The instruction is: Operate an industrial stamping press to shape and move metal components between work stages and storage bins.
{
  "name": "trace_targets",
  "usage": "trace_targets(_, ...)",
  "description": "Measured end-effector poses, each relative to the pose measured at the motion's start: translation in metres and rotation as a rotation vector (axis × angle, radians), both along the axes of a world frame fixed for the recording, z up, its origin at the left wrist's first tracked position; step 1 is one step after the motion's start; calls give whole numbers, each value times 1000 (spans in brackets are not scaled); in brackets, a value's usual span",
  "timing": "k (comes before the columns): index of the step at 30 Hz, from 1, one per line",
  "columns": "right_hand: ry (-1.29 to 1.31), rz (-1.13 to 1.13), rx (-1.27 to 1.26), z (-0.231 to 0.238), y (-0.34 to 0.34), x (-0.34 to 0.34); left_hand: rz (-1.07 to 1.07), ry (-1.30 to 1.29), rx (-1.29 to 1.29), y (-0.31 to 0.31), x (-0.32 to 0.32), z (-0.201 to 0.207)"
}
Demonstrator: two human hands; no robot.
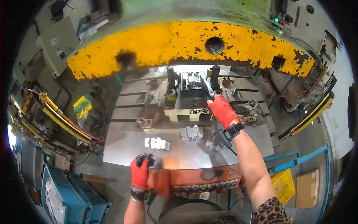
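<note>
My right hand [223,109], in a red glove, reaches to the front right of a die set [184,100]. It is closed round a long silver-grey hand tool [207,85], whose far end points at the die's top. A formed metal part [193,77] appears to lie there between two dark guide posts. My left hand [141,170], in a red glove with dark fingertips, hovers at the plate's front edge with fingers curled; whatever they may hold is hidden. Beyond it a silver stamped part [157,143] lies on the metal plate [123,145]. A second stamped part [192,133] sits farther right.
The yellow press ram [167,41] spans above the die. Small metal blocks [214,145] lie near my right wrist. An orange control panel [205,183] with several buttons stands in front of me. Yellow-black guards [67,123] flank the press. A blue bin [63,194] stands at lower left.
</note>
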State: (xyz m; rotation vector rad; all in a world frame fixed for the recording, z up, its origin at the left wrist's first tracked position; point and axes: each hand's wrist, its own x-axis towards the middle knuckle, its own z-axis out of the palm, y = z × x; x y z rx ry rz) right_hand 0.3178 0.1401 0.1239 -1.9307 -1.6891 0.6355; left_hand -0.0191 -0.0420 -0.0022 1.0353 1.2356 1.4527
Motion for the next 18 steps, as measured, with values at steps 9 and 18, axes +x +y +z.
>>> trace_targets(9, -435, 48, 247, -23, -19, 4, 61, 2, 5, -9, -13, 2)
trace_targets(18, 32, -166, 415, -70, -188, 100, 453, 108, -86, -67, -79, -57)
